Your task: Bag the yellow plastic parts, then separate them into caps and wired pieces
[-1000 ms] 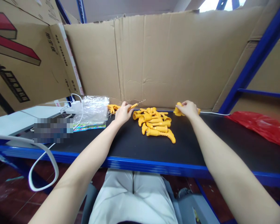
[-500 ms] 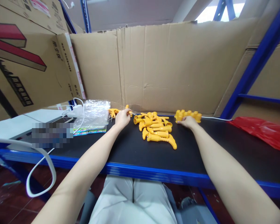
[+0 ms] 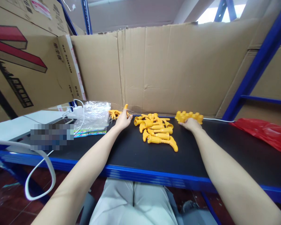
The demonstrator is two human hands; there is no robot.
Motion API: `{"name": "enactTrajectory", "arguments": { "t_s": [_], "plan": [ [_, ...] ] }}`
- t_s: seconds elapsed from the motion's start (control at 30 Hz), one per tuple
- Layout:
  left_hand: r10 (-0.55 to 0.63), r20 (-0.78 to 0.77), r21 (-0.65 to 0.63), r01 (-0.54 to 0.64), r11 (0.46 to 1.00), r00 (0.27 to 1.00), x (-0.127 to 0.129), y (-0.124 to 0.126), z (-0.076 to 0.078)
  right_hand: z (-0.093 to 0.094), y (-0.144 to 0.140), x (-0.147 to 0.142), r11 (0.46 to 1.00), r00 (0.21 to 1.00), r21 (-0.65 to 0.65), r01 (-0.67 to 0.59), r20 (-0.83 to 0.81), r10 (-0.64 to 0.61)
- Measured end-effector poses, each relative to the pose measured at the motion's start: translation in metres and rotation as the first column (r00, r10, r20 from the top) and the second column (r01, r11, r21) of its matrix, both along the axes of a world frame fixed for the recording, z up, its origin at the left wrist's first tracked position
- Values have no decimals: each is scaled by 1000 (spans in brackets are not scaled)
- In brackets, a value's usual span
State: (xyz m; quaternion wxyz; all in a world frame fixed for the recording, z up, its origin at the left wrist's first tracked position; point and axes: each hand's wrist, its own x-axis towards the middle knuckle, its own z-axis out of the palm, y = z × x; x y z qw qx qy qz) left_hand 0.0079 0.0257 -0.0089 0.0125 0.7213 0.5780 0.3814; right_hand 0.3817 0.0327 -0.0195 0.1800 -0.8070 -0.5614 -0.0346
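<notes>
My left hand [image 3: 123,121] is closed on a small yellow plastic piece [image 3: 125,107], whose tip sticks up above the fingers. Just left of it lies a small heap of thin yellow parts [image 3: 114,114], with something metallic beside them. At the back right, my right hand [image 3: 192,124] has its fingers closed at the near edge of a knobbly yellow plastic block [image 3: 186,115] with rows of stubby knobs. Between the hands lies a pile of yellow plastic pieces [image 3: 159,127] with ribbed hollow sleeves and curved ends.
Clear plastic bags [image 3: 96,115] lie left of the small heap, near a white power adapter [image 3: 77,112] with cables. A red plastic bag [image 3: 262,132] is at the right. A cardboard panel [image 3: 168,68] stands behind the black tabletop [image 3: 135,153], which has a blue front rail [image 3: 154,175].
My left hand has turned slightly, and the yellow piece in it now points more upright and a little farther left. The right hand stays at the knobbly block.
</notes>
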Motion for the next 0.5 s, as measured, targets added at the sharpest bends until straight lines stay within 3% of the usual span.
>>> {"name": "enactTrajectory", "arguments": {
  "t_s": [0.1, 0.3, 0.5],
  "plan": [
    [-13, -44, 49, 16, 999, 999, -4, 4, -3, 8, -4, -11, 991, 998, -124, 55, 1, -55],
    [25, -189, -51, -36, 998, 982, -9, 9, -10, 22, -9, -35, 993, 989, -117, -5, 149, 22],
    [79, -291, -157, -129, 979, 954, -12, 16, -15, 39, -22, -66, 993, 975, -63, -104, 190, 115]
  ]
}}
